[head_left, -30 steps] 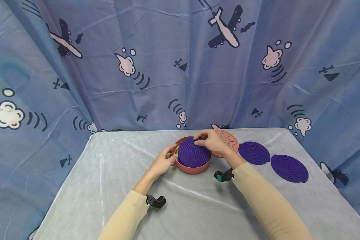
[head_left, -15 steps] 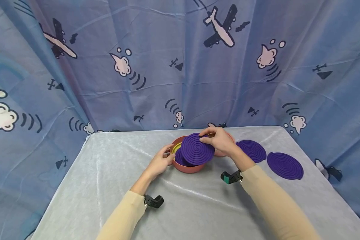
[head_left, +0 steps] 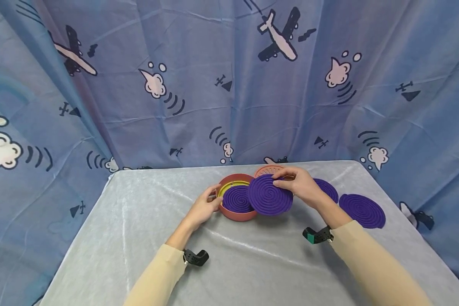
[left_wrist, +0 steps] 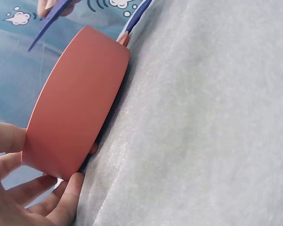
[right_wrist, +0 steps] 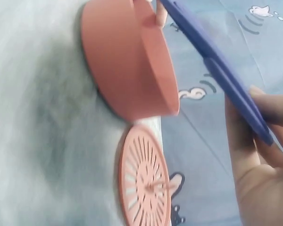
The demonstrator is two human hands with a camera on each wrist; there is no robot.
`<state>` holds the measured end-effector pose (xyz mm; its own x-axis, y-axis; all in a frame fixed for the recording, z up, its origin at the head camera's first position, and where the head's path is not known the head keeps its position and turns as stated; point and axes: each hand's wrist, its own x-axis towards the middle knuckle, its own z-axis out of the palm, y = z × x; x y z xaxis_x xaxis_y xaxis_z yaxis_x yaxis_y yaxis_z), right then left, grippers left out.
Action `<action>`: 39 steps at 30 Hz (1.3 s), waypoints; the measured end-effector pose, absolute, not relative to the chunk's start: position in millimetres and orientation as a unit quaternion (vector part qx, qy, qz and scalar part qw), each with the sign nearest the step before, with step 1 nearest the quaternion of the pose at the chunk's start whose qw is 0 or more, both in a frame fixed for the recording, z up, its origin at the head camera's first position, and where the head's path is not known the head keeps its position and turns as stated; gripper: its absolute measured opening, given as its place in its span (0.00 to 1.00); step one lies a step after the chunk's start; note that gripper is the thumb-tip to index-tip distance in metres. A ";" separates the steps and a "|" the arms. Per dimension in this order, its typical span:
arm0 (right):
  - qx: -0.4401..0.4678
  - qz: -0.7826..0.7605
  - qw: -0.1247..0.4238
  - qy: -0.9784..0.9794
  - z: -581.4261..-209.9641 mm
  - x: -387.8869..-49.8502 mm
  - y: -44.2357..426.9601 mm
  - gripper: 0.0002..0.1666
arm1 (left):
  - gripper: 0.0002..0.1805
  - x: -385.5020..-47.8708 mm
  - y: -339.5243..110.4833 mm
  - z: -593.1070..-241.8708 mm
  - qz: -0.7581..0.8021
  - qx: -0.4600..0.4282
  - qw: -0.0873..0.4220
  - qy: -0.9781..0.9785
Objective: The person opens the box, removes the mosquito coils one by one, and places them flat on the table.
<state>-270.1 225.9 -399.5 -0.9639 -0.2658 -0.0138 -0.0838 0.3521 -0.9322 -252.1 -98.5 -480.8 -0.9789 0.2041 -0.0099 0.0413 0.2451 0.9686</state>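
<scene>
A purple mosquito coil [head_left: 269, 197] is pinched at its upper right edge by my right hand [head_left: 301, 186]. It is held off the table, overlapping the right side of a round terracotta-coloured coil box [head_left: 239, 216]. Inside that box lies another purple coil, the lower coil [head_left: 235, 199], with a yellow inner part [head_left: 228, 186] showing at its upper left. My left hand [head_left: 203, 209] holds the box's left side, thumb and fingers spread along the wall [left_wrist: 80, 103]. From the right wrist view, the lifted coil [right_wrist: 214, 70] appears edge-on between thumb and fingers.
Behind the lifted coil lies the slotted lid [head_left: 265, 171], a short peg [right_wrist: 162, 185] standing at its centre. Two more purple coils lie flat at the right: a nearer-to-box coil [head_left: 327, 189], partly hidden, and an outer coil [head_left: 362, 211]. A patterned curtain [head_left: 191, 85] hangs behind the table.
My right hand has lifted the coil out of the box and carried it to the right, uncovering the coil beneath. The left hand stays at the box's left side.
</scene>
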 end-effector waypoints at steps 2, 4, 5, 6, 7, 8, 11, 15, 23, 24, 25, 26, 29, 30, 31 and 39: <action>-0.106 -0.556 0.079 0.821 -400.0 -266.3 233.9 0.20 | 0.28 -251.9 -98.3 -480.5 0.607 0.079 0.066 0.788; -0.103 -0.549 0.076 0.826 -400.4 -262.7 242.3 0.20 | 0.28 -251.6 -98.3 -480.0 0.607 0.078 0.066 0.788; -0.099 -0.544 0.076 0.830 -400.5 -260.9 246.7 0.21 | 0.28 -251.4 -98.4 -479.8 0.606 0.078 0.067 0.789; -0.094 -0.537 0.073 0.835 -400.7 -259.1 250.8 0.21 | 0.28 -251.4 -98.3 -479.6 0.606 0.078 0.067 0.789; -0.090 -0.533 0.070 0.838 -401.3 -257.7 255.0 0.21 | 0.28 -251.3 -98.3 -479.6 0.605 0.079 0.067 0.789; -0.086 -0.531 0.069 0.840 -402.0 -256.3 259.3 0.21 | 0.28 -251.2 -98.4 -479.7 0.605 0.080 0.067 0.789; -0.077 -0.525 0.063 0.845 -405.1 -252.3 272.0 0.22 | 0.28 -251.5 -98.5 -479.9 0.604 0.077 0.069 0.790; -0.069 -0.527 0.064 0.845 -409.9 -245.2 288.9 0.23 | 0.29 -252.6 -98.7 -480.8 0.605 0.075 0.072 0.789; -0.056 -0.502 0.063 0.861 -420.1 -231.7 320.1 0.24 | 0.28 -253.6 -98.8 -481.7 0.605 0.076 0.075 0.789; -0.056 -0.499 0.060 0.862 -421.8 -230.9 323.7 0.24 | 0.28 -253.6 -98.8 -481.8 0.606 0.076 0.074 0.788; -0.060 -0.496 0.057 0.864 -423.6 -230.3 326.9 0.24 | 0.28 -253.5 -99.1 -481.9 0.607 0.077 0.073 0.788; -0.059 -0.492 0.054 0.867 -425.6 -229.9 329.9 0.24 | 0.28 -253.4 -99.2 -481.7 0.608 0.076 0.073 0.787; -0.054 -0.480 0.052 0.874 -432.0 -227.7 338.4 0.24 | 0.28 -253.4 -99.8 -481.9 0.608 0.074 0.074 0.787; -0.051 -0.476 0.053 0.876 -434.2 -226.7 340.8 0.24 | 0.28 -253.3 -99.9 -482.0 0.608 0.074 0.074 0.787; -0.048 -0.472 0.054 0.879 -436.2 -225.5 343.1 0.24 | 0.28 -253.3 -99.9 -482.0 0.608 0.074 0.074 0.787; -0.026 -0.444 0.058 0.894 -449.8 -217.2 357.1 0.24 | 0.28 -255.2 -99.7 -484.4 0.610 0.076 0.073 0.785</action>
